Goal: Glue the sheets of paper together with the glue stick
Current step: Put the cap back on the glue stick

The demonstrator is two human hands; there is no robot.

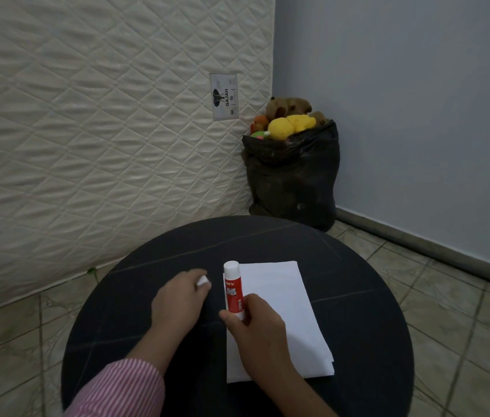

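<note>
The glue stick [232, 291], standing upright near the middle of the round table, carries a red label with white letters running down its side; they read "GLUE STICK", though the first letters are partly blurred. Above them, near the white cap, a shorter white word, probably a brand, is too blurred to make out, and the small white marks lower on the label cannot be read. On the quilted mattress [102, 115] at the far left, a sewn-on tag [224, 97] bears the word "GAJAH" turned sideways, beside a dark elephant figure; its finer print is illegible.
</note>
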